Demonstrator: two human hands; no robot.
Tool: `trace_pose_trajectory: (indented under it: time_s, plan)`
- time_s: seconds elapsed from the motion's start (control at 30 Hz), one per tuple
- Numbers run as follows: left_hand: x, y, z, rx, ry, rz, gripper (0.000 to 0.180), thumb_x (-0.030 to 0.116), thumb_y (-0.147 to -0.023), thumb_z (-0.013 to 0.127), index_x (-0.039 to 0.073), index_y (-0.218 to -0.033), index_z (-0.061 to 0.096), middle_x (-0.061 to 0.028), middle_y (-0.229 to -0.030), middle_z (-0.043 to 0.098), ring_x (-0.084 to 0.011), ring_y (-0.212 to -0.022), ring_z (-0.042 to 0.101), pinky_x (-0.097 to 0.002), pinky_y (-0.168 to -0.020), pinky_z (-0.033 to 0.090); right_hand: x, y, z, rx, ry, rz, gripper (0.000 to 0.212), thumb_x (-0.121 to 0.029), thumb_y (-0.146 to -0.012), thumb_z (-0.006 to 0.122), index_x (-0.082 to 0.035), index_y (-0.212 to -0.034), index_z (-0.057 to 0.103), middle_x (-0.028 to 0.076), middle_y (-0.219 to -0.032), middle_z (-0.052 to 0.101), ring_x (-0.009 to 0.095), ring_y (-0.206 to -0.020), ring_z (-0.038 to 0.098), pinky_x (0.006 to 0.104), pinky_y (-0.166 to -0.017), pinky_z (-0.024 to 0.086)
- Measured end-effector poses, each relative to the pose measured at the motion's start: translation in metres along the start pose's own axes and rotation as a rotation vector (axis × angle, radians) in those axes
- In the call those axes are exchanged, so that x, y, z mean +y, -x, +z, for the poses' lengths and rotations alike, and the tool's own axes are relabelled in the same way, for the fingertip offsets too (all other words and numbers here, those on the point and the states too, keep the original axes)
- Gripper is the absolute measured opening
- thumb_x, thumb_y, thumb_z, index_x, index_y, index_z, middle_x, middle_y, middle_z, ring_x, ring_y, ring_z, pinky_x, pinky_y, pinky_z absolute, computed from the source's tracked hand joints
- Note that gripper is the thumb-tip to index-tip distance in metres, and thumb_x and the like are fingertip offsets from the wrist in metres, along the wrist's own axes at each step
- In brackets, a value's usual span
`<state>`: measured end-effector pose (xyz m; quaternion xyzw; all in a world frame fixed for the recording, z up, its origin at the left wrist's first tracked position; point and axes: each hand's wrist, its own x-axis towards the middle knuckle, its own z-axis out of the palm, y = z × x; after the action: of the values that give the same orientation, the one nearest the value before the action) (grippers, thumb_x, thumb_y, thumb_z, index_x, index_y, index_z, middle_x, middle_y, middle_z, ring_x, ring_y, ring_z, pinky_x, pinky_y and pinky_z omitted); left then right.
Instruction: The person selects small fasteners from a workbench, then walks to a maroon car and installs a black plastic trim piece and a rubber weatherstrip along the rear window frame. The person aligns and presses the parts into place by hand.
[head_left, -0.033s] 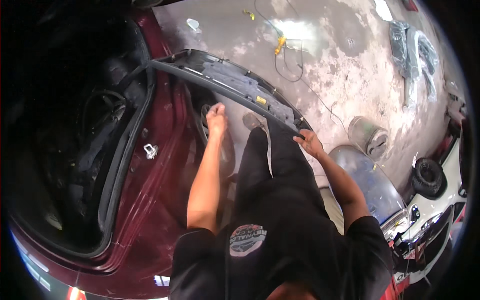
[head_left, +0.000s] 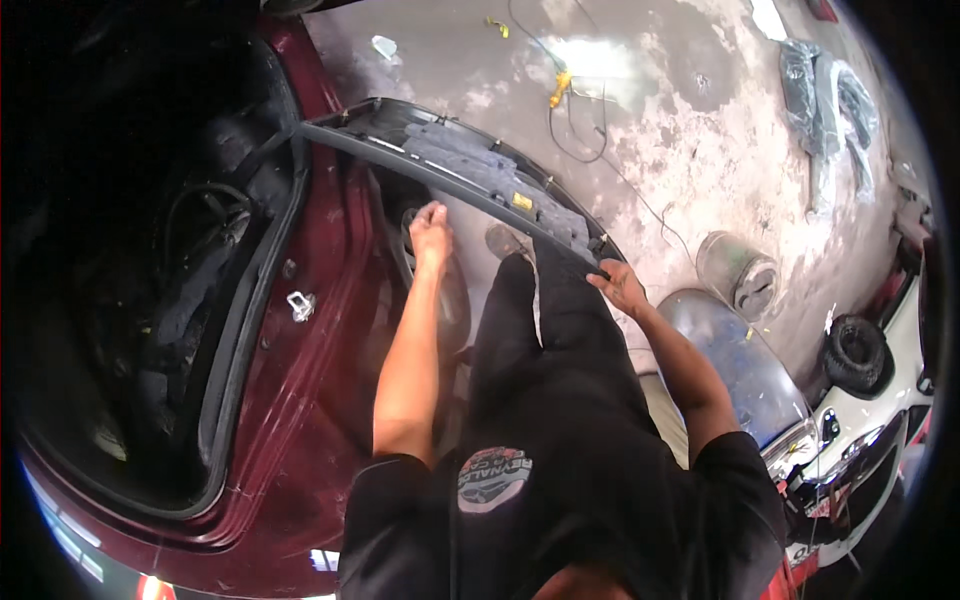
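Observation:
I stand at the back of a dark red car (head_left: 330, 330) with its boot open. A long black trim panel (head_left: 470, 165) with grey felt backing stretches across in front of me, from the boot's corner toward the right. My right hand (head_left: 620, 288) grips the panel's right end. My left hand (head_left: 432, 232) reaches forward just below the panel's near edge, fingers extended. Whether it touches the panel is unclear.
The open boot (head_left: 150, 300) has a black seal and a metal striker (head_left: 300, 305) on its sill. On the stained concrete floor lie a yellow cable (head_left: 560, 90), a metal can (head_left: 740, 270), a grey-blue body panel (head_left: 730, 360), a tyre (head_left: 855, 350) and a plastic-wrapped part (head_left: 830, 100). A white car (head_left: 870, 450) stands at the right.

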<state>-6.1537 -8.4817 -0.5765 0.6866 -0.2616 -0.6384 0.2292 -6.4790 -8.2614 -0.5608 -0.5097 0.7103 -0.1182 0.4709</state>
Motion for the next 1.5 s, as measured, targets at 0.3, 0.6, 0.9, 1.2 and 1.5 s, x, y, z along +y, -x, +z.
trace_pose_trajectory:
  time_s: [0.3,0.6,0.9,1.2,1.5]
  plan:
    - [0.016,-0.054,0.035,0.124,-0.073,-0.013,0.027,0.029,-0.091,0.066,0.003,-0.089,0.061,-0.0056,-0.067,0.056,-0.0151,-0.052,0.05,-0.0319,-0.045,0.04,0.031,-0.021,-0.035,-0.106,0.026,-0.082,0.041,-0.035,-0.087,0.068,0.003,-0.075,0.059,0.024,-0.072,0.057,0.043,-0.074,0.059,0.0487,-0.064,0.044]
    - [0.063,-0.1,0.115,0.237,-0.361,-0.002,0.058,0.028,-0.085,0.07,-0.011,-0.122,0.05,-0.0333,-0.116,0.061,-0.0452,-0.112,0.06,-0.0462,-0.098,0.047,-0.019,-0.101,-0.065,-0.164,0.073,-0.069,0.035,-0.025,-0.092,0.061,0.004,-0.074,0.062,0.027,-0.076,0.062,0.046,-0.076,0.062,0.0486,-0.066,0.047]
    - [0.09,-0.076,0.154,0.036,-0.229,-0.078,0.083,0.023,-0.089,0.067,-0.013,-0.146,0.019,-0.0356,-0.139,0.044,-0.0417,-0.131,0.046,-0.0413,-0.11,0.037,-0.134,-0.214,-0.075,0.104,0.206,0.053,0.045,-0.037,-0.083,0.074,0.002,-0.104,0.064,0.025,-0.084,0.066,0.045,-0.08,0.062,0.0491,-0.067,0.047]
    - [0.088,-0.098,0.094,-0.065,-0.464,0.069,0.077,0.029,-0.09,0.066,-0.011,-0.144,0.028,-0.0324,-0.14,0.045,-0.0411,-0.133,0.043,-0.0424,-0.113,0.032,-0.128,-0.256,-0.055,-0.404,0.498,0.098,0.069,-0.05,-0.072,0.079,0.005,-0.111,0.063,0.027,-0.105,0.066,0.043,-0.102,0.063,0.0476,-0.085,0.05]
    - [0.117,-0.107,0.009,-0.166,-0.276,0.021,0.027,0.023,-0.091,0.064,0.0,-0.103,0.07,-0.0191,-0.095,0.069,-0.0309,-0.09,0.066,-0.0415,-0.082,0.051,-0.146,-0.269,-0.032,-0.354,0.493,0.064,0.062,-0.052,-0.072,0.076,0.002,-0.103,0.069,0.025,-0.101,0.068,0.038,-0.099,0.066,0.0453,-0.086,0.051]
